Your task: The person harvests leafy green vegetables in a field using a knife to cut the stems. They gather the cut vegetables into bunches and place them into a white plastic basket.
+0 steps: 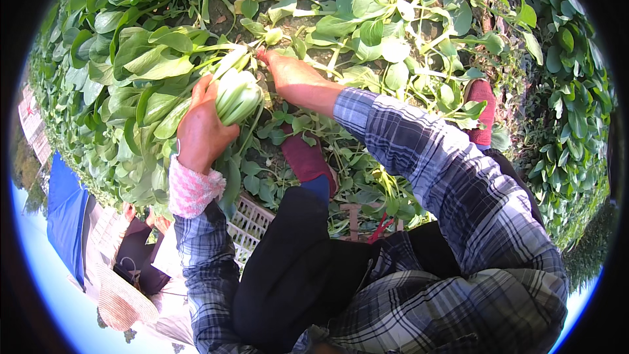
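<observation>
My left hand (204, 125) grips a bunch of leafy greens (238, 96). The pale, thick stalks point right, past my thumb, and the broad green leaves spread to the left. Just right of the bunch, my right hand (297, 76) reaches low among the plants, its fingers bent near a stalk base. A small dark spot shows at those fingertips; whether they hold a blade or a stem is unclear. Under both hands, cut or fallen leaves (339, 49) and small plants cover the soil.
My dark red shoes (307, 157) stand among low plants. Beside my left knee is a pale plastic crate (248, 226). Dense greens (132, 93) grow at left, with another row (575, 108) at far right. Lower left, another person wears a straw hat (125, 300) near a blue canopy (66, 214).
</observation>
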`<control>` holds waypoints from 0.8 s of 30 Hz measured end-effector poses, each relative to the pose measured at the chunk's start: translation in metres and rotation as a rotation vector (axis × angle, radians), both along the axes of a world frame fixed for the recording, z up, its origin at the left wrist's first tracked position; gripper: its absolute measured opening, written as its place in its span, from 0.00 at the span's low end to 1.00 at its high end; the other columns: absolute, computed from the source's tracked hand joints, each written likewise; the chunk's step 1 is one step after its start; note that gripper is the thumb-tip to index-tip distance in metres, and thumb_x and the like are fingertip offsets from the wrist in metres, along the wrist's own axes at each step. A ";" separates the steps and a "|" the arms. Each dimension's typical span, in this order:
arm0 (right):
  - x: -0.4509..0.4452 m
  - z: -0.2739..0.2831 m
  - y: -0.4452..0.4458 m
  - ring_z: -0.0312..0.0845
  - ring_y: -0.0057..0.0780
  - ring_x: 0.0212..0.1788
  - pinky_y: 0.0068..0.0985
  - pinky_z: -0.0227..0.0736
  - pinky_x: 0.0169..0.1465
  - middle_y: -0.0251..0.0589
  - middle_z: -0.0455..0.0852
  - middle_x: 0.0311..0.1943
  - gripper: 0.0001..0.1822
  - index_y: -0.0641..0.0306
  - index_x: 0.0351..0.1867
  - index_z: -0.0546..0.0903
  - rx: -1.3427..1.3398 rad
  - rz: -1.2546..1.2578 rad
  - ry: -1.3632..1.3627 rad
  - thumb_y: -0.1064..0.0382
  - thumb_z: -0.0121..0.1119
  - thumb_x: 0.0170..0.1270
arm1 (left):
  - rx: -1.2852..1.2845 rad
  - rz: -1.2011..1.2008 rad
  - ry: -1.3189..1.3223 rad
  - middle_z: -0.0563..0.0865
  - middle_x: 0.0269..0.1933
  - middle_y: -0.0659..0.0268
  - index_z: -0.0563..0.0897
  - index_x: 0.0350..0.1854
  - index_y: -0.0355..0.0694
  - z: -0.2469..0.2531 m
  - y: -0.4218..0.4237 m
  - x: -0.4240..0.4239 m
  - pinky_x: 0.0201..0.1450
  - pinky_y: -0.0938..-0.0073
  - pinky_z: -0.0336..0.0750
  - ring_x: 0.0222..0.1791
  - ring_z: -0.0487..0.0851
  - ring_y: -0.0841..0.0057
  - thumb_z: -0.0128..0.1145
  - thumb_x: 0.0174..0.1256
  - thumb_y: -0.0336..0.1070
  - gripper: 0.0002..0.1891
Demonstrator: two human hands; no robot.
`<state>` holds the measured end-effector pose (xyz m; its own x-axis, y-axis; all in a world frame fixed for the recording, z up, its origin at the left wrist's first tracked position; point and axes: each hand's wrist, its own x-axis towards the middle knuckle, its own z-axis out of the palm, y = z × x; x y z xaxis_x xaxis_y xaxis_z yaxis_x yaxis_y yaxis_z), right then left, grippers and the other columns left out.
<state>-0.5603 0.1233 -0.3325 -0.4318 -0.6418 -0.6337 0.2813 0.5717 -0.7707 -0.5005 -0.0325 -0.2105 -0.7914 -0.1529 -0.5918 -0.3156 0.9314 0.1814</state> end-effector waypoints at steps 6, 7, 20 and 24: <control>0.001 -0.004 -0.010 0.79 0.50 0.49 0.41 0.73 0.51 0.59 0.82 0.45 0.21 0.70 0.58 0.68 -0.007 0.057 0.171 0.69 0.44 0.63 | -0.007 0.026 0.012 0.69 0.64 0.55 0.75 0.57 0.43 0.001 0.003 0.001 0.54 0.63 0.74 0.54 0.77 0.54 0.62 0.38 0.29 0.34; 0.000 -0.003 -0.010 0.79 0.51 0.49 0.41 0.72 0.52 0.60 0.81 0.45 0.21 0.70 0.58 0.69 -0.010 0.047 0.144 0.68 0.44 0.63 | -0.011 0.025 0.025 0.69 0.65 0.55 0.75 0.57 0.43 0.001 0.003 0.003 0.54 0.63 0.74 0.54 0.77 0.54 0.62 0.38 0.29 0.34; -0.006 0.026 0.023 0.77 0.18 0.30 0.12 0.63 0.22 0.36 0.81 0.33 0.12 0.62 0.44 0.72 -0.765 -0.827 -0.710 0.65 0.61 0.63 | 0.116 -0.151 0.223 0.63 0.69 0.51 0.69 0.63 0.41 0.047 0.031 0.033 0.54 0.65 0.75 0.60 0.74 0.54 0.72 0.35 0.31 0.43; -0.042 0.060 0.061 0.79 0.15 0.37 0.13 0.69 0.32 0.32 0.83 0.35 0.21 0.59 0.51 0.72 -0.557 -0.697 -0.169 0.63 0.66 0.59 | 0.612 0.031 0.244 0.70 0.66 0.50 0.68 0.64 0.36 0.077 0.037 0.024 0.64 0.65 0.67 0.65 0.71 0.61 0.72 0.38 0.30 0.43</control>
